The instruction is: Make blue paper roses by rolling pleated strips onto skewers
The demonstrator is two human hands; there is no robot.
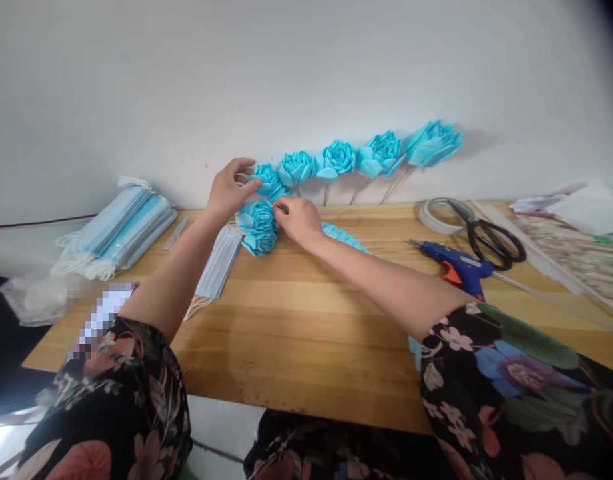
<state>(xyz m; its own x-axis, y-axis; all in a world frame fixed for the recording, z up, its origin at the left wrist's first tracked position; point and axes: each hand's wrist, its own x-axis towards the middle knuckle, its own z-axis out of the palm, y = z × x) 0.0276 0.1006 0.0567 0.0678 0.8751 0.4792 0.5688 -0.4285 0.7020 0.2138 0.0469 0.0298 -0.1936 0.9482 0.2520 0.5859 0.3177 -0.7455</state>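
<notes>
Out over the back of the table, my left hand (233, 187) is beside a blue pleated flower (267, 180). Its fingers are curved and apart from the thumb, which is at the petals' left edge; I cannot tell whether it touches them. My right hand (300, 219) is closed in a pinch between that flower and another blue flower (257, 228) lower down. What its fingertips hold is hidden. Several more blue flowers on thin sticks lean in a row against the wall, among them a full rose-like flower (336, 160). Under my right forearm shows a blue pleated strip (343, 235).
A stack of face masks (121, 227) lies at left, and a single mask (219, 260) near my left forearm. On the right are a blue glue gun (453, 260), black-handled scissors (493, 240), a tape roll (433, 220) and many wooden sticks (586, 257). The wall rises directly behind.
</notes>
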